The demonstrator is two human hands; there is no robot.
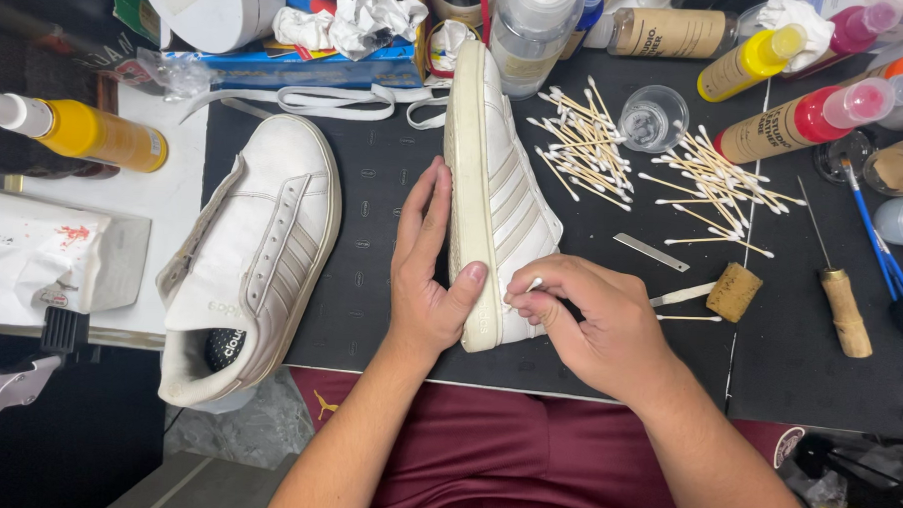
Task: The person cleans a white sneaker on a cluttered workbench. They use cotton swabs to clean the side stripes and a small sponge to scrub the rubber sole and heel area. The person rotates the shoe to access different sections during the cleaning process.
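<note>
Sideways, white sneaker [494, 195] in left hand [426, 273] — cotton swab [532, 285] in right hand [594, 324].

Both bare forearms reach up from the bottom edge and converge. The left hand [429, 273] stands on edge, fingers straight, thumb hooked rightward in a grip. The right hand [594, 324] is curled knuckles-up, fingertips pinched together at its left.

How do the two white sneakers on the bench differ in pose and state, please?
The held sneaker stands on its side, sole edge facing the left hand; the other sneaker lies flat and untouched. The held sneaker is gripped by the left hand while the right hand presses a cotton swab to it; the other sneaker shows its open collar. Both are white with pale side stripes.
</note>
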